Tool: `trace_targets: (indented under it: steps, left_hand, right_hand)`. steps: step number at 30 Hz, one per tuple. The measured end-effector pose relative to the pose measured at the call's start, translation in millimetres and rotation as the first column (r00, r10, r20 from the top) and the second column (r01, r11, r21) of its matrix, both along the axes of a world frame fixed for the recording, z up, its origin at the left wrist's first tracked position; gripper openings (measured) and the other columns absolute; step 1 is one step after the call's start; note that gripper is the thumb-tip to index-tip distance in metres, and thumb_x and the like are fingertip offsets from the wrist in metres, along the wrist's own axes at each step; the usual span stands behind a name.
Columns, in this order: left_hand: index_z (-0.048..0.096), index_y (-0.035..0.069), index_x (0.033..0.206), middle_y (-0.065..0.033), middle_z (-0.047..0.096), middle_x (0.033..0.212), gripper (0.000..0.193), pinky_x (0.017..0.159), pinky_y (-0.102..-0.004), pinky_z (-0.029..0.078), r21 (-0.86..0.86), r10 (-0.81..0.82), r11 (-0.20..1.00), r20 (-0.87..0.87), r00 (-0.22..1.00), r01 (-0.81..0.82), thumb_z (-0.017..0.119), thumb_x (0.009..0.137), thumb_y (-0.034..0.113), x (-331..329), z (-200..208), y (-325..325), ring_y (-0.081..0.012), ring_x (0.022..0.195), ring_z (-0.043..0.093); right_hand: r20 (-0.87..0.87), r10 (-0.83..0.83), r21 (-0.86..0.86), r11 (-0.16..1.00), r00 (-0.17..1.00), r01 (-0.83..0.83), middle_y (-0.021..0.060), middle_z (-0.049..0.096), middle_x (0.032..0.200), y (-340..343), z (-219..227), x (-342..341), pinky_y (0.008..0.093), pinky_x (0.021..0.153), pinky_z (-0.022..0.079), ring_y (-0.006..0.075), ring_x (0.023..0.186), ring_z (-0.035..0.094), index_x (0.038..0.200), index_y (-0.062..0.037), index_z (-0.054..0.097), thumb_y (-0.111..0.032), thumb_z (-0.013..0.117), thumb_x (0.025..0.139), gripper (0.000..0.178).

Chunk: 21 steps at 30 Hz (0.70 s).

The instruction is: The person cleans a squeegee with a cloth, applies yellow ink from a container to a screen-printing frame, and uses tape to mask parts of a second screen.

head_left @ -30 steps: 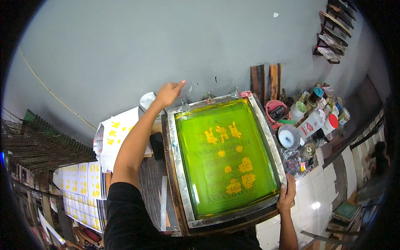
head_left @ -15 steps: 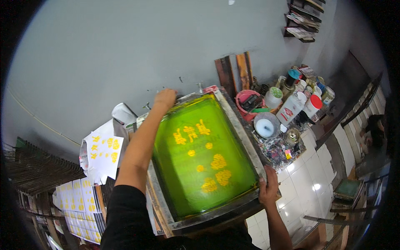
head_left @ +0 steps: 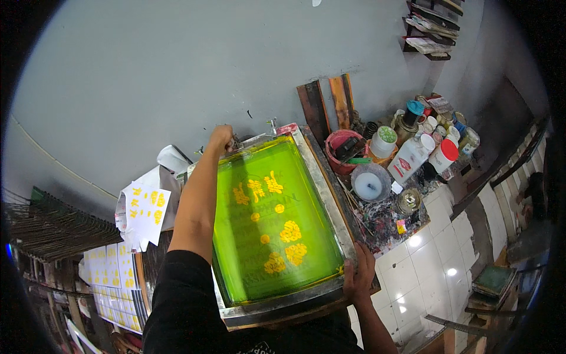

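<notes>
— Between both hands, head view: where is the frame (head_left: 277,227)?
— Held in front of the person, green mesh with yellow motifs facing up.
— Left hand (head_left: 221,139)?
— Fingers clenched on the far left corner.
— Right hand (head_left: 358,276)?
— Fingers grasping the near right corner.
— Surroundings?
— Printed sheets (head_left: 141,212) left; paint pots (head_left: 413,156) on the surface right.

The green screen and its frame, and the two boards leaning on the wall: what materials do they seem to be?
Green screen: thin taut mesh, probably fabric, translucent and glossy, with yellow patterns.
Frame: looks like metal, dull grey with a sheen and stains.
Boards: seemingly wood, flat brown planks smeared with paint.
</notes>
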<state>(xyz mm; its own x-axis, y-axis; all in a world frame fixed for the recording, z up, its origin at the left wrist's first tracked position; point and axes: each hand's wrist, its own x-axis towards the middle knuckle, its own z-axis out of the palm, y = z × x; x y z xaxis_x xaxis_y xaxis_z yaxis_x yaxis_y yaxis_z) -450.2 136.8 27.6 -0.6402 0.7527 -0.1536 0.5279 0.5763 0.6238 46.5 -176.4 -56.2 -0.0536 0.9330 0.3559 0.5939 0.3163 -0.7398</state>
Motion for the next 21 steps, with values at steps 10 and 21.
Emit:
trace_targets:
  steps: [10, 21]
  left_hand:
    - [0.070, 0.000, 0.068, -0.0202, 0.065, 0.067, 0.072, 0.080, -0.0447, 0.049, 0.070, -0.336, 0.937, -0.090, 0.938, 0.342, 0.044, 0.096, 0.062, 21.8, 68.9, -29.5, -0.0365, 0.075, 0.064]
    - [0.067, 0.002, 0.065, -0.0139, 0.057, 0.055, 0.078, 0.069, -0.0398, 0.047, 0.118, -0.395, 0.900, -0.183, 0.900, 0.419, 0.042, 0.095, 0.069, 21.5, 56.9, -37.6, -0.0241, 0.061, 0.061]
  right_hand:
    - [0.044, 0.010, -0.017, 1.000, 0.999, -0.009, 0.0275, 0.053, 0.135, -1.7, 11.0, 2.4, 0.0489, 0.107, 0.038, 0.0420, 0.123, 0.050, 0.133, 0.0074, 0.053, -0.011, 0.056, 0.092, 0.045]
    - [0.044, -0.009, 0.009, 1.000, 0.999, 0.009, 0.0275, 0.055, 0.132, -1.0, 11.0, -1.1, 0.0494, 0.106, 0.039, 0.0432, 0.122, 0.052, 0.133, 0.0062, 0.055, -0.016, 0.057, 0.093, 0.046]
